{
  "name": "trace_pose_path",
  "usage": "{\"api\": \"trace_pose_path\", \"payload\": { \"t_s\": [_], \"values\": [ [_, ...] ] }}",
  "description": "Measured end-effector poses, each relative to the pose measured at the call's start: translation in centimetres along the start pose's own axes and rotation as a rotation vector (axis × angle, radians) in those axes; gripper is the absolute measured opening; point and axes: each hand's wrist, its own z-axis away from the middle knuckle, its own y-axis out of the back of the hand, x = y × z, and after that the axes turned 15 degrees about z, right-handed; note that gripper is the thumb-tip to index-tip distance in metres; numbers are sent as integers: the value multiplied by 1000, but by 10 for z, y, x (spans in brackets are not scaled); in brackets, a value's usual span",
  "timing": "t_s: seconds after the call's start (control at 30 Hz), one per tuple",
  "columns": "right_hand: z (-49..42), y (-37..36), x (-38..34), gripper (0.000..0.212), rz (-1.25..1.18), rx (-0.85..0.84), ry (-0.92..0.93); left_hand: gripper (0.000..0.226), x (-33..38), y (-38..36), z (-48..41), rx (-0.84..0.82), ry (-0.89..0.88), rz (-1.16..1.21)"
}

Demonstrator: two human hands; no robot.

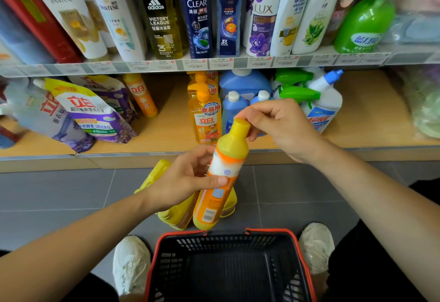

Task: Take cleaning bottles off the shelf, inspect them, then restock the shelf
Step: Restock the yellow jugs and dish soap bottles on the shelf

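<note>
Shop aisle, grey tile floor (59, 194), two shelves ahead. Top shelf (166, 65): row of shampoo and body-wash bottles. Lower shelf (166, 132): refill pouches at left, orange pump bottles (206, 115) in the middle, blue bottles and green-trigger sprayers to the right. I see an orange bottle (220, 182) held up in front of the lower shelf, tilted, cap end up and leaning right. Left hand (190, 180) is wrapped round its middle, thumb across the label. Right hand (278, 125) is above it, thumb and forefinger pinched on the yellow cap (241, 126). More yellow bottles (166, 216) lie on the floor just behind the held one, partly hidden. Below, btwn my white shoes (131, 263), a black basket (228, 237) w/ red rim; nothing visible inside.
</note>
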Motion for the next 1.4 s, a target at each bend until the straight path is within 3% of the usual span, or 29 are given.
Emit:
{"api": "trace_pose_path", "payload": {
  "t_s": [0.2,0.37,0.93,1.1,1.3,1.4],
  "values": [
    [2,4,-1,24,-66,-106,45,47,-2,-6,4,-42,93,176],
    [1,6,-2,29,1,-86,19,49,1,-6,5,-60,146,281],
    [-3,4,5,24,24,-4,12,47,1,-5,5,-60,160,240],
    [-2,-1,10,31,3,-39,48,44,3,-5,3,35,111,168],
    [0,-8,19,34,50,121,16,54,10,-3,-3,179,28,156],
    [3,-15,23,30,133,-15,-99,56,15,1,-6,304,-75,182]
  ]
}}
